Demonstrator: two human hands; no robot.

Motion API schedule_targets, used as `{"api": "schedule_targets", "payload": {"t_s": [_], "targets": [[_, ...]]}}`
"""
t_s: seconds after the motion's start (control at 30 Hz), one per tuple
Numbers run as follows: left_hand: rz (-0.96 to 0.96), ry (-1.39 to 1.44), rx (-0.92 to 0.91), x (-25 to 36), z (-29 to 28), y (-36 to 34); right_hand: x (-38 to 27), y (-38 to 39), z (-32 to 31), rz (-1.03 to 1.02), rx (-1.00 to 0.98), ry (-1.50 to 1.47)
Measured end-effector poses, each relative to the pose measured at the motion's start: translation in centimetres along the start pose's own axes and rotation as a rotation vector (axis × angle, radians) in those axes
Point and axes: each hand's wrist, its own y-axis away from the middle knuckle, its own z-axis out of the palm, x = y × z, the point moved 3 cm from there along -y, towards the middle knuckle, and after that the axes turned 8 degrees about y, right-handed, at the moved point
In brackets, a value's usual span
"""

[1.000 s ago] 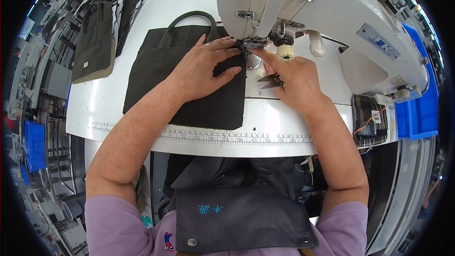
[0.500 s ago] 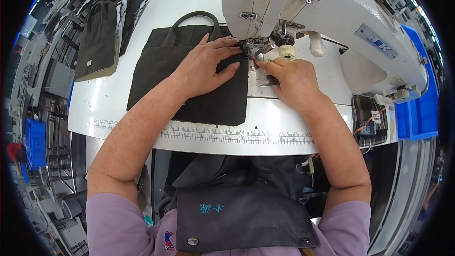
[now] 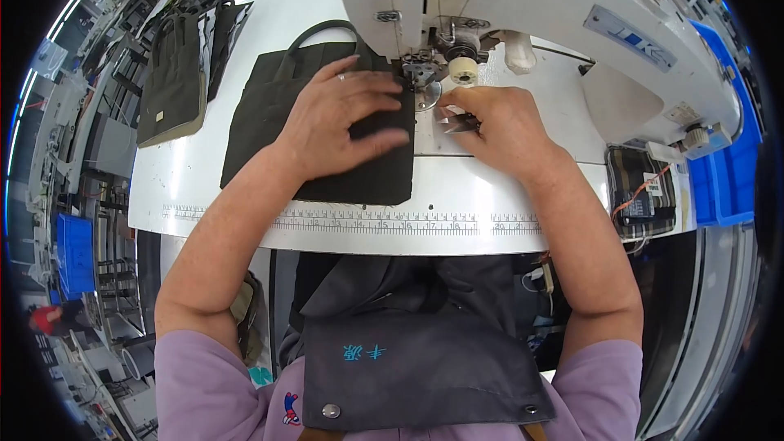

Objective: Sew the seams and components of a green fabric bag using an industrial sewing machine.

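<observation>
A dark olive fabric bag piece with a looped handle lies flat on the sewing table, its right edge beside the presser foot. Over the fabric my left hand is open, fingers spread, the thumb slightly blurred; whether the palm touches the cloth I cannot tell. To the right of the presser foot, my right hand is closed around small thread snips, their metal blades pointing left. The snips' grip is hidden in the palm.
The white sewing machine rises over the table's far right side. Dark fabric bag pieces lie at the far left. A printed ruler runs along the front edge. At right are a plaid pouch and a blue bin.
My left hand has slid nearer and left, off the presser foot area, its fingers spreading. My right index finger has drawn back from the foot, and the snips show more. The view has shifted slightly.
</observation>
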Motion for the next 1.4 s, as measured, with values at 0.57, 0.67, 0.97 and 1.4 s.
{"api": "schedule_targets", "payload": {"t_s": [0.57, 0.67, 0.97, 1.4], "targets": [[-0.371, 0.243, -0.447, 5.5, -2.2, 2.1, 0.0, -0.2, -0.3, 0.085, -0.051, -0.024], [-0.379, 0.196, -0.378, 5.1, -2.5, 2.5, -0.3, -0.1, -0.2, 0.056, -0.020, -0.004], [-0.302, 0.365, -0.315, 4.4, -3.5, 2.2, 0.1, 0.1, 0.6, -0.084, 0.003, 0.009], [-0.467, 0.859, 0.264, 1.5, -4.0, 3.7, -0.5, -0.1, -0.2, 0.076, 0.012, 0.014]]}}
